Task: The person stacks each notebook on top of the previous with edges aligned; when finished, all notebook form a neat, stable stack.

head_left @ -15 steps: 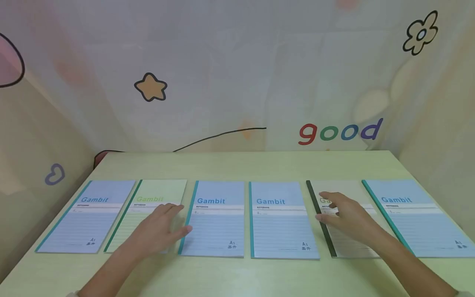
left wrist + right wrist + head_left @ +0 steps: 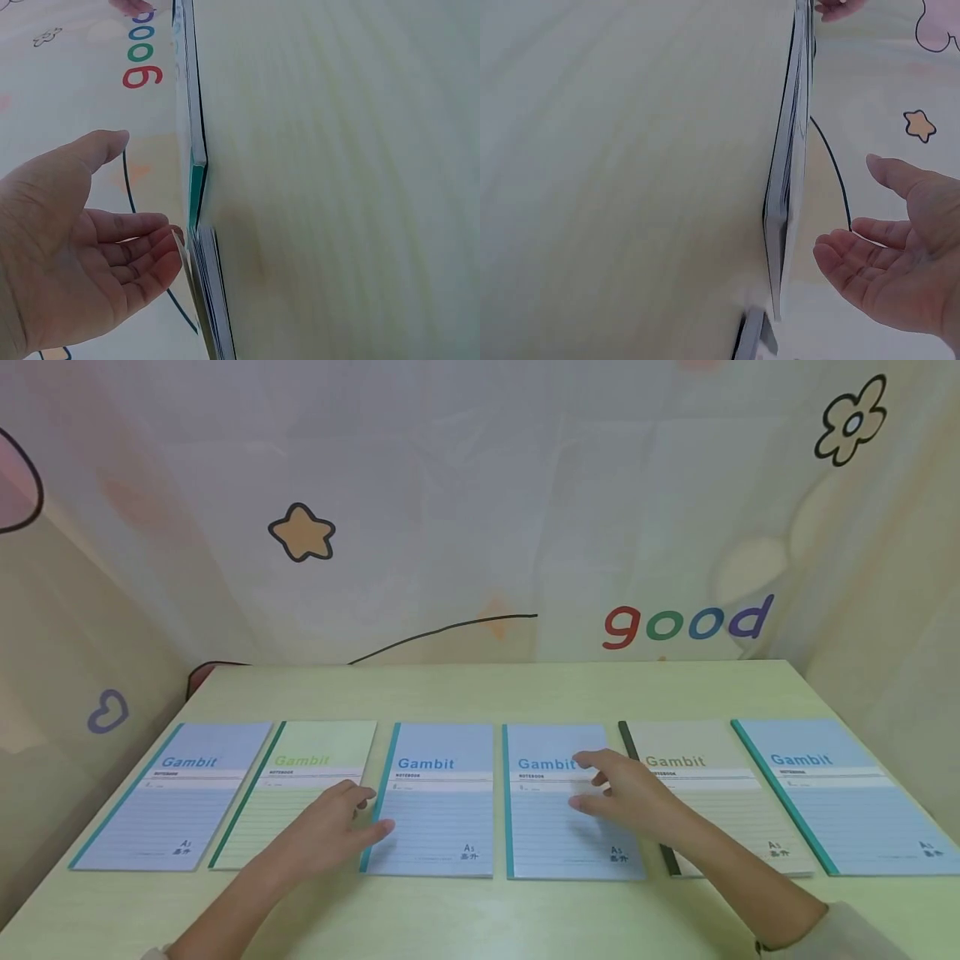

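Note:
My left hand (image 2: pixel 322 831) hovers above the lower right part of a light green notebook (image 2: pixel 288 777) with a green spine. Its thumb reaches over the left edge of a blue notebook (image 2: pixel 442 818). In the left wrist view the left hand (image 2: pixel 97 255) has loosely bent fingers with nothing between them. My right hand (image 2: pixel 637 793) is over the right side of another blue notebook (image 2: pixel 551 827), beside a grey notebook (image 2: pixel 738 814) with a black spine. The right wrist view shows the right hand (image 2: pixel 907 255) palm visible, fingers relaxed, holding nothing.
All the notebooks lie flat in one row on a pale wooden table (image 2: pixel 495 693). A blue one (image 2: pixel 172 802) is at the far left and another (image 2: pixel 847 802) at the far right. Behind the table hangs a printed curtain (image 2: pixel 450 527).
My right hand has moved left, from over the grey notebook to over the blue one beside it. The left hand has shifted slightly right and down. The notebooks lie as before.

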Demonstrator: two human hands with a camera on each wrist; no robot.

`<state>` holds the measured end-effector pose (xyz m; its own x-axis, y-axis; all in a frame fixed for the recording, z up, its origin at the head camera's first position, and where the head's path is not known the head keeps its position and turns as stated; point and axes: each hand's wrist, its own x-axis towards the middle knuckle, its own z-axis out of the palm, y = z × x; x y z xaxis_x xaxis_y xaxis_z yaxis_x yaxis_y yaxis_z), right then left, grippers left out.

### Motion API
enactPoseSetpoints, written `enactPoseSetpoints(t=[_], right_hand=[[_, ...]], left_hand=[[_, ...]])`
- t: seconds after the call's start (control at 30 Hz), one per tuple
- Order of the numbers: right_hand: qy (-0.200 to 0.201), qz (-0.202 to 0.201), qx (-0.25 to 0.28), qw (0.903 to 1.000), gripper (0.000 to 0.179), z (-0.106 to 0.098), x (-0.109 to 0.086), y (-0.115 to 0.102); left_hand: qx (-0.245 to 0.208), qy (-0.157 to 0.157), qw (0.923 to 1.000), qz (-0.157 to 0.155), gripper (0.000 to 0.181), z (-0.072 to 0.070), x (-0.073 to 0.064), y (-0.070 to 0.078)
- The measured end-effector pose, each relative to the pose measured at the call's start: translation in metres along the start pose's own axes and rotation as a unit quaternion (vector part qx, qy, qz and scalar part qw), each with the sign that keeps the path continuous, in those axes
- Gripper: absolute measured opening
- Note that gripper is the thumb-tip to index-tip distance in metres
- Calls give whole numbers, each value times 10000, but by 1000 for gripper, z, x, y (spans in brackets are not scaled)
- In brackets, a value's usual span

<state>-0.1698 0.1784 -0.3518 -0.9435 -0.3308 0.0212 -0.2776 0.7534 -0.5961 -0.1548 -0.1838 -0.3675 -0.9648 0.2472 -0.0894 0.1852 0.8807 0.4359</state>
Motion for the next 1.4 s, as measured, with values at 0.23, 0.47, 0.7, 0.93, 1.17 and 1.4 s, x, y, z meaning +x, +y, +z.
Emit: enactPoseSetpoints(t=[0.23,0.47,0.7,0.93,1.17,1.4], right_hand=[[-191,59,-84,9998,56,17,11,-11],[-360,-96,43,9993,55,33,21,-20],[-604,-376,342,9969,53,49,28,-31],[-713,-531,698,9936,51,60,33,-41],[-801,-502,742,9928,51,69,36,-55],[-768,-388,614,9944,52,71,36,-62]], left_hand=[[69,8,10000,-20,61,0,0,1],[-136,-35,9999,-64,60,2,0,0],[-272,8,9995,-138,59,5,2,1],[-505,-38,9986,-124,38,6,4,0],[-440,-54,9990,-56,27,8,7,-1],[-672,-135,9976,-41,18,10,9,1]])
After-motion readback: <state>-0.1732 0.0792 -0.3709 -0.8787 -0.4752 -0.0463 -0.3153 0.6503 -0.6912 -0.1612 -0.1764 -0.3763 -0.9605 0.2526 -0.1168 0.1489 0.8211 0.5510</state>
